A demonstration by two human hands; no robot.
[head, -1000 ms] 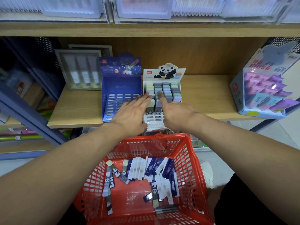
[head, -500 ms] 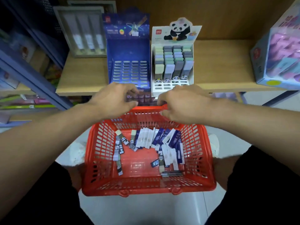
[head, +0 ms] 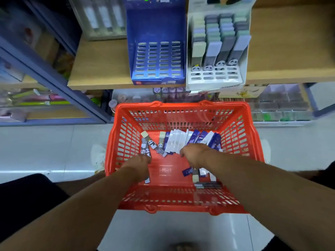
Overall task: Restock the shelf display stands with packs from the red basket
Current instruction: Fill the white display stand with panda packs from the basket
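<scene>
The red basket (head: 181, 106) sits on the floor below me, in front of the shelf. Inside lie several panda packs (head: 150, 144) on the left and several blue and white packs (head: 183, 140) fanned along the far side. My left hand (head: 139, 166) reaches down onto the panda packs, fingers curled under and hidden. My right hand (head: 196, 154) presses into the blue and white packs, fingertips hidden as well. On the shelf stand the blue display stand (head: 157, 57), with empty slots, and the white panda stand (head: 215, 76), filled at the back with its front rows empty.
A grey box of tubes (head: 103, 19) stands left of the blue stand on the wooden shelf (head: 97, 69). Lower shelves (head: 272, 105) behind the basket hold small items. A blue metal frame (head: 45, 73) slants at the left. More packs (head: 203, 175) lie near the basket's front.
Both hands have left the panda stand on the shelf, passed the basket's far rim and dropped into the basket. My view has tilted down toward the floor.
</scene>
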